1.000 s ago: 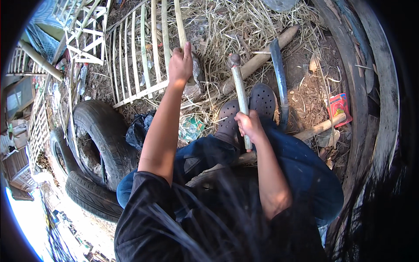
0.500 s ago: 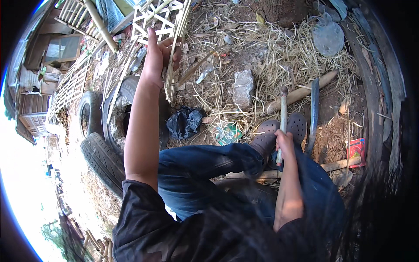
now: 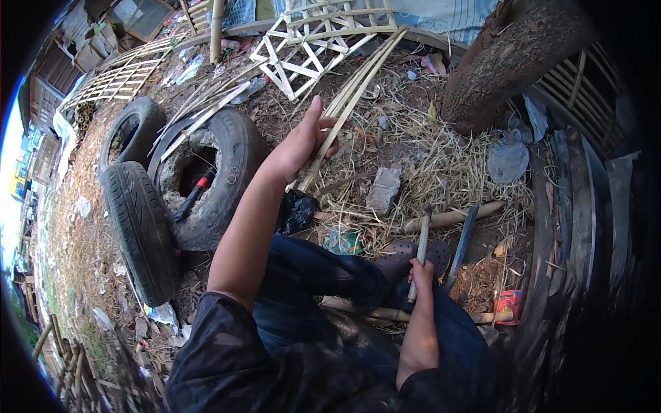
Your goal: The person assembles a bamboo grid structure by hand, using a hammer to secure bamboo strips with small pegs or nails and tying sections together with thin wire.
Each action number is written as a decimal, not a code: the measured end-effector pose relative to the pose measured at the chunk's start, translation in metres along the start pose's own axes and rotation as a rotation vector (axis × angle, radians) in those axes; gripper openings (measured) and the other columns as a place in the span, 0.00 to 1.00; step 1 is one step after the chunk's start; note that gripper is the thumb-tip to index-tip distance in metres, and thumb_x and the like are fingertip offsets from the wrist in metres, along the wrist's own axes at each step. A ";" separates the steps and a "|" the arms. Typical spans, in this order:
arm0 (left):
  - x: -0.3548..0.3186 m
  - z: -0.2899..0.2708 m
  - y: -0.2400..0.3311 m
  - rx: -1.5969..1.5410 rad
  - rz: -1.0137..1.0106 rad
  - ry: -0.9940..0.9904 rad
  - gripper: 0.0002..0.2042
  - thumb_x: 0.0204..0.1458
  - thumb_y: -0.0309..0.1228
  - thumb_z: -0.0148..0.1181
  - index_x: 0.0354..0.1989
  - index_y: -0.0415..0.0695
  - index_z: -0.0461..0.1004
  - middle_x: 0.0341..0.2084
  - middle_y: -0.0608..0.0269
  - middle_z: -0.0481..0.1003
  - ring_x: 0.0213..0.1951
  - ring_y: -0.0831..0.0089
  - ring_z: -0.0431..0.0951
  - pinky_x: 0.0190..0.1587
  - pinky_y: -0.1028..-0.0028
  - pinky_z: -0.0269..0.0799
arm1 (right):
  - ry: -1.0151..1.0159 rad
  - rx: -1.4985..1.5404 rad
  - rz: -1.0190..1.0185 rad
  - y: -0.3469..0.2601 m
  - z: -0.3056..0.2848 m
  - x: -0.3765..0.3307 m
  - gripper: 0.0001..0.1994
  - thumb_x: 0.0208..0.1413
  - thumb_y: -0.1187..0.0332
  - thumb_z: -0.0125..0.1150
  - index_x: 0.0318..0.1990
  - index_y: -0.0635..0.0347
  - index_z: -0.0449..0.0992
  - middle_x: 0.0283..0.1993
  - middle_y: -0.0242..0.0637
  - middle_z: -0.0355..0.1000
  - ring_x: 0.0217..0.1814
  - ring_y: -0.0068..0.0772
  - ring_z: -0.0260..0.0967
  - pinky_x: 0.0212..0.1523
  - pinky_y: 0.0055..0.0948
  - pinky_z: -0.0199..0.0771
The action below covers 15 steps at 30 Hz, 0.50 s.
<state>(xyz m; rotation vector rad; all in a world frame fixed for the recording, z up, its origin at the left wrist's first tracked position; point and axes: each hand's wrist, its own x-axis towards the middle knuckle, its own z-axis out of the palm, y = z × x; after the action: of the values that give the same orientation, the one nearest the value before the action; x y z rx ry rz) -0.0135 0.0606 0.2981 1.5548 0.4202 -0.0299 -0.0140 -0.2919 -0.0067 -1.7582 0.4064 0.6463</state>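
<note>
My left hand (image 3: pixel 303 143) is stretched out ahead with the thumb up and its fingers curled around a bundle of thin bamboo strips (image 3: pixel 358 67). The strips slant up and to the right, past a woven bamboo lattice (image 3: pixel 295 70) of open polygon-shaped gaps. Down near my shoes, my right hand (image 3: pixel 421 273) is closed on a pale stick-like handle (image 3: pixel 421 244). A small dark knob tops this handle, and its exact kind is unclear. Just right of that hand, a long dark machete-like blade (image 3: pixel 463 241) leans over a bamboo pole (image 3: pixel 475 212).
Old tyres (image 3: pixel 237 162) stand at the left, one with a red-and-black-handled tool (image 3: pixel 196 196) in it. A grey block (image 3: pixel 384 191) and dry straw lie ahead. A tree trunk (image 3: pixel 492 69) rises at the far right, and weathered boards (image 3: pixel 578 199) line the right side.
The view has shifted, bringing the tree trunk and more of the tyres and lattice into sight. The strips in my left hand now lean further right. Both hands keep their holds.
</note>
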 end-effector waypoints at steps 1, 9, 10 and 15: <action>0.004 0.006 -0.004 0.059 0.024 -0.019 0.43 0.53 0.66 0.21 0.53 0.38 0.65 0.13 0.73 0.60 0.16 0.83 0.57 0.22 0.82 0.53 | 0.035 -0.035 -0.030 0.002 -0.007 0.003 0.08 0.49 0.68 0.54 0.31 0.64 0.70 0.12 0.31 0.61 0.08 0.23 0.58 0.09 0.25 0.59; -0.004 0.006 -0.015 0.112 0.040 -0.061 0.42 0.54 0.66 0.25 0.53 0.35 0.66 0.19 0.67 0.66 0.24 0.80 0.62 0.30 0.79 0.58 | 0.179 -0.562 -0.717 -0.118 0.026 -0.069 0.21 0.44 0.70 0.62 0.47 0.62 0.64 0.45 0.46 0.63 0.51 0.48 0.62 0.51 0.41 0.62; -0.003 0.005 -0.016 0.113 0.031 -0.048 0.42 0.54 0.66 0.26 0.52 0.35 0.66 0.20 0.67 0.67 0.24 0.81 0.62 0.30 0.79 0.58 | 0.113 -0.469 -0.869 -0.139 0.042 -0.081 0.22 0.43 0.71 0.63 0.47 0.62 0.64 0.45 0.46 0.63 0.50 0.49 0.61 0.53 0.41 0.61; -0.013 0.005 -0.010 0.028 0.042 -0.068 0.43 0.53 0.66 0.27 0.53 0.34 0.65 0.21 0.66 0.68 0.26 0.79 0.64 0.33 0.78 0.61 | -0.110 -0.563 -1.186 -0.208 0.119 -0.130 0.25 0.41 0.68 0.65 0.49 0.62 0.64 0.49 0.47 0.63 0.54 0.50 0.60 0.57 0.44 0.57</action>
<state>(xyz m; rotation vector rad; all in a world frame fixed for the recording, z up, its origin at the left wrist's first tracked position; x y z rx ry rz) -0.0274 0.0525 0.2922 1.5855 0.3343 -0.0566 -0.0217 -0.1272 0.2108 -2.0697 -0.9475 -0.0377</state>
